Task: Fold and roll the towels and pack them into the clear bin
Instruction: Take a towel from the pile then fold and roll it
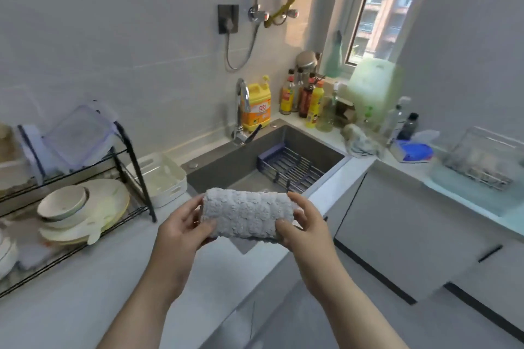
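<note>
**Two hands grip a rolled grey towel above the counter edge**

Forearms rise from 6 o'clock, and at their ends we hold the towel [246, 214] between ourselves and the sink [226, 170]. Our left hand [181, 231] grips the roll's left end. Its thumb [208, 225] presses on the near face, and the other fingers curl behind the end, only partly in sight. Our right hand [304, 225] grips the right end the same way, with the thumb on the near face and the fingers [297, 204] curled over the top and back. Neither hand is spread; both are closed round the cloth.

The towel is a thick roll lying level in the air, its long axis running from 9 to 3 o'clock. As far as we can tell, it touches only our hands.

The sink's near rim lies just beyond the roll at 12 o'clock, and a dark slatted basket [292, 167] sits inside it at 1 o'clock. A white tub [161, 178] stands near at 10 o'clock, beside a black wire dish rack [133, 156] at 9 o'clock that carries bowls and plates. Open worktop [85, 306] shows at 7 o'clock, and its front edge runs below our wrists. Well apart at 3 o'clock, a clear container [482, 161] sits on the side counter; what it holds is too blurred to tell.
</note>
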Demonstrator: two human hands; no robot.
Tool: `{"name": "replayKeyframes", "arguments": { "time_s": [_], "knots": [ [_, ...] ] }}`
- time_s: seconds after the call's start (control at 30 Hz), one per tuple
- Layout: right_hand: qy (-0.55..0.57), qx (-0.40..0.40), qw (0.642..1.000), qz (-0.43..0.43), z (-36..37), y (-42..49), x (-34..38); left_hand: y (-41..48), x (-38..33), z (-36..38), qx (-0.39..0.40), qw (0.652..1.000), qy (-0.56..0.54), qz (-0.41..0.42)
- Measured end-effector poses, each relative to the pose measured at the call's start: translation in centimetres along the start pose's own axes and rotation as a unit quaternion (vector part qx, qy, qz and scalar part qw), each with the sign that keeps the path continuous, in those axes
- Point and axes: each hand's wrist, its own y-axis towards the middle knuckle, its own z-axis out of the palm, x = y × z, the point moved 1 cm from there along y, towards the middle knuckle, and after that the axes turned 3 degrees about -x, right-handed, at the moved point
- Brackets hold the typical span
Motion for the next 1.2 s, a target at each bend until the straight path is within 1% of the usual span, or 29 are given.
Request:
{"name": "replayKeyframes", "arguments": {
  "time_s": [0.07,0.1,0.2,0.37,0.47,0.6,0.77,0.93,0.97,1.07,1.13,1.2],
  "knots": [
    [0.018,-0.058,0.998,0.006,-4.6,0.5,1.7,1.2,-0.3,5.2,0.049,0.999,0.010,0.004],
    [0.026,-0.075,0.997,0.003,-7.2,0.8,2.6,1.9,-0.3,8.1,0.070,0.997,0.014,0.006],
    [0.019,-0.084,0.996,-0.025,-14.8,1.6,5.3,3.6,-0.6,17.2,0.130,0.991,0.023,0.008],
    [0.056,-0.160,0.985,-0.022,-27.5,3.6,8.0,5.3,-0.2,32.1,0.214,0.976,0.050,0.011],
    [0.089,-0.202,0.975,-0.012,-32.8,4.7,9.6,5.8,-0.2,38.8,0.249,0.968,0.044,0.001],
    [0.099,-0.258,0.961,-0.031,-40.1,7.0,11.0,7.2,-0.1,47.1,0.293,0.956,0.030,-0.003],
    [0.136,-0.322,0.936,-0.040,-46.0,10.4,11.8,10.4,0.9,54.5,0.348,0.937,0.037,-0.003],
    [0.048,-0.336,0.940,-0.041,-51.1,16.9,12.4,16.1,3.0,62.4,0.376,0.926,0.040,-0.007],
    [0.060,-0.337,0.939,-0.040,-52.0,18.5,12.6,17.6,3.5,63.9,0.386,0.921,0.046,-0.003],
    [0.153,-0.349,0.924,-0.024,-54.3,23.3,13.8,21.9,4.0,68.6,0.432,0.898,0.080,0.013],
    [0.222,-0.363,0.905,-0.016,-56.0,26.5,14.3,24.6,5.0,71.6,0.455,0.883,0.117,0.024],
    [0.284,-0.386,0.878,-0.019,-57.7,29.0,14.5,26.6,5.8,74.5,0.480,0.863,0.153,0.041]
  ]
}}
